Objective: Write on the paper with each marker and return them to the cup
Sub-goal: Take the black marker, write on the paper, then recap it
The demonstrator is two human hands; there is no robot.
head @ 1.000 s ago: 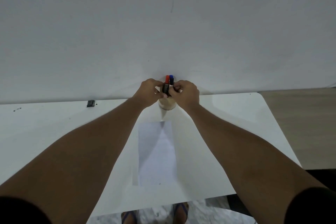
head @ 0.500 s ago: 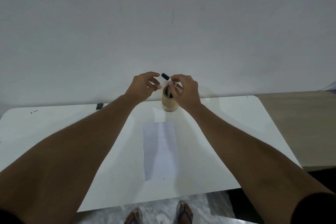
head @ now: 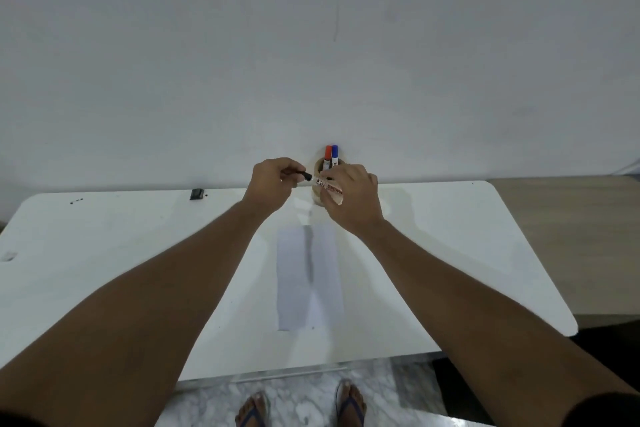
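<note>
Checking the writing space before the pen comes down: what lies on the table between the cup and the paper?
Nothing: in the head view, only bare white table separates the cup from the paper.

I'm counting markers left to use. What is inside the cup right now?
Two markers stand upright in the cup: a red-capped marker and a blue-capped marker. The right hand covers the cup's lower part, so its bottom cannot be seen.

table (head: 450, 253) white, few dark specks far left | paper (head: 308, 274) pale grey-white, plain | cup (head: 317, 196) tan | capped markers in cup: red cap (head: 328, 151), blue cap (head: 334, 150) | held marker (head: 325, 185) white barrel, red lettering, black cap (head: 300, 175) | wall (head: 311, 45) off-white | floor (head: 304, 395) grey marbled | sandals (head: 349, 406) blue straps
</note>
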